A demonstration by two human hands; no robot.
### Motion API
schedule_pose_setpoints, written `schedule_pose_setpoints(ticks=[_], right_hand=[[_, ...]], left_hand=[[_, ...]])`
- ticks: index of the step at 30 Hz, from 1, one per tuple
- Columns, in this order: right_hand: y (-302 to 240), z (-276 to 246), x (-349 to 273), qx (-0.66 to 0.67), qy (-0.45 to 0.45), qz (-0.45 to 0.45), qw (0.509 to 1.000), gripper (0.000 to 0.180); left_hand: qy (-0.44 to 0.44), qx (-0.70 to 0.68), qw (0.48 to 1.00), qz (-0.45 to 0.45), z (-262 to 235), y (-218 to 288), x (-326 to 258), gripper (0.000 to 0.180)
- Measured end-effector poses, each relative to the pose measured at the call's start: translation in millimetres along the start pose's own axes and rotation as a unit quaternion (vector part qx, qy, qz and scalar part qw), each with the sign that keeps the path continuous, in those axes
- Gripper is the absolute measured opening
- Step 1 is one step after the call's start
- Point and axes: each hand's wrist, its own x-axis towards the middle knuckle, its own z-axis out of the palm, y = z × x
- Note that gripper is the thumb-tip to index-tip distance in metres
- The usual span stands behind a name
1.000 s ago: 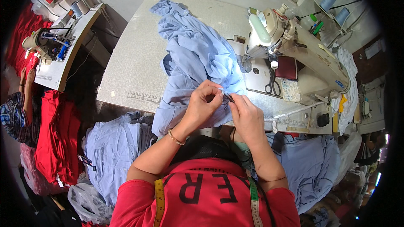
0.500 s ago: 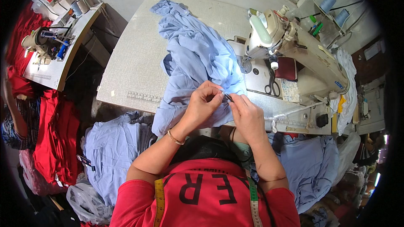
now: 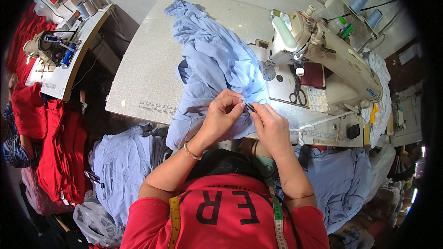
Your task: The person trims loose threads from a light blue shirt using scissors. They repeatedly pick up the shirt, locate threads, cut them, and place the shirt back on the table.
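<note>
A light blue garment (image 3: 217, 55) lies crumpled across the sewing table, its near end hanging over the front edge. My left hand (image 3: 224, 114) is closed in a pinch over it, with a tiny white bit at the fingertips; I cannot make out whether that is thread or cloth. Close beside it, my right hand (image 3: 271, 123) grips a small dark pointed tool (image 3: 250, 107), its tip reaching the left fingertips. Most of the tool is hidden in the fingers, so its kind is unclear.
The sewing machine (image 3: 332, 55) stands at the right, with black scissors (image 3: 297, 93) beside it. Blue garments (image 3: 124, 170) are piled left of me, and more blue cloth (image 3: 339, 180) lies at the right. A second machine (image 3: 44, 48) and red garments (image 3: 60, 152) are at far left.
My hands stay almost in the same place over the garment. At far left, another person's arm has shifted and the red cloth there has spread lower.
</note>
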Motion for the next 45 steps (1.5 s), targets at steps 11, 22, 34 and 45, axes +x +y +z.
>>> schedule_pose_setpoints(ticks=[11, 22, 34, 45], right_hand=[[29, 15, 3, 0.144, -0.009, -0.033, 0.989, 0.023], [27, 23, 1, 0.219, 0.011, -0.01, 0.976, 0.02], [9, 2, 0, 0.116, -0.045, 0.034, 0.992, 0.018], [6, 6, 15, 0.2, 0.004, 0.043, 0.979, 0.022]], left_hand=[[-0.014, 0.035, 0.999, 0.027, -2, -4, 1, 0.006], [-0.017, 0.072, 0.996, 0.054, -2, -3, 1, 0.006], [0.005, 0.027, 0.999, 0.033, -1, -2, -1, 0.006], [0.007, 0.046, 0.999, 0.013, -1, 5, -2, 0.005]])
